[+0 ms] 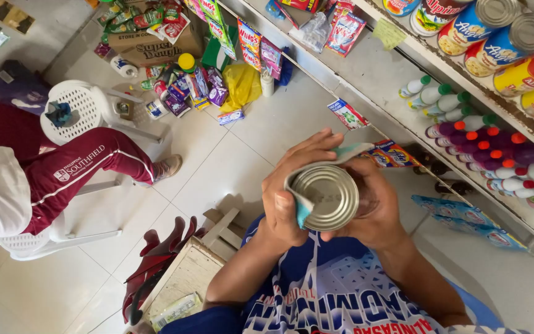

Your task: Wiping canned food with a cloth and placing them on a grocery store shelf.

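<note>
Gripping a tin can (324, 196), the right hand (375, 207) curls closed around it, while left hand (288, 198) fingers pinch what seems a teal cloth (304, 207) against its rim.

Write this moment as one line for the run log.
left hand: presses cloth on tin can | right hand: grips tin can | seated person at left | shelf: bottles, cans
</note>
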